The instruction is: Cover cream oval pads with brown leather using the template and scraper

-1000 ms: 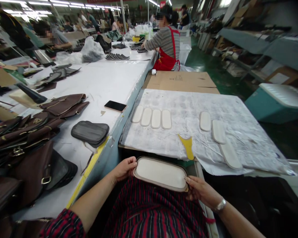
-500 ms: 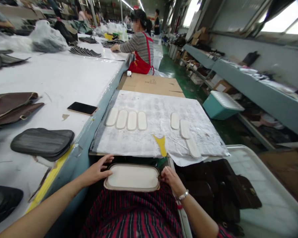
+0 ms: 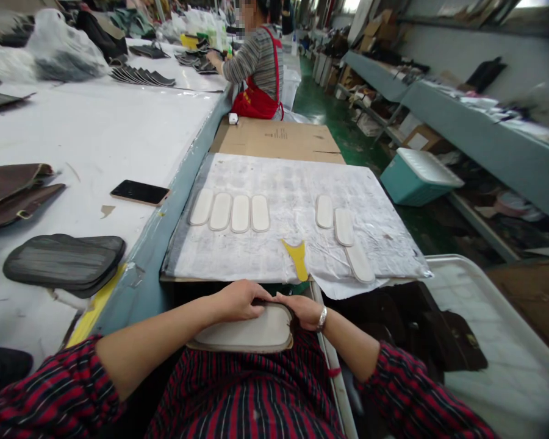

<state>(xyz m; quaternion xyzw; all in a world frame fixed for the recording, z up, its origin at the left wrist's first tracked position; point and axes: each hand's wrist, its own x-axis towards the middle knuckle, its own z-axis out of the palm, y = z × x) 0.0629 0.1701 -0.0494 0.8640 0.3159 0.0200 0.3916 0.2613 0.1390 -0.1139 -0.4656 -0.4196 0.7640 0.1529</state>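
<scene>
An oblong white panel with a raised brown rim [image 3: 244, 332] rests at my lap, its long side across my body. My left hand [image 3: 242, 300] reaches over it, with the fingers closed on the far rim and the thumb on the white face. Close beside it, my right hand [image 3: 304, 310] pinches the rim at the far right corner. The two hands nearly touch at the fingertips. What lies under the fingers is hidden. Beyond, on the paper-covered board [image 3: 293, 183], lie several smaller white oblong pieces [image 3: 241, 213] and a yellow forked piece [image 3: 297, 259].
On the left table [image 3: 96, 134] are a phone [image 3: 140, 192], a stack of dark oblong pieces [image 3: 64, 259] and a brown leather piece [image 3: 18, 192]. Dark brown pieces [image 3: 452, 341] fill a pale bin [image 3: 507, 329] at right. Ahead, a person in a red apron [image 3: 260, 73] works.
My left hand has moved right, from the panel's left end to its far rim beside my right hand. The right hand has shifted slightly up along the corner. The view has tipped down a little.
</scene>
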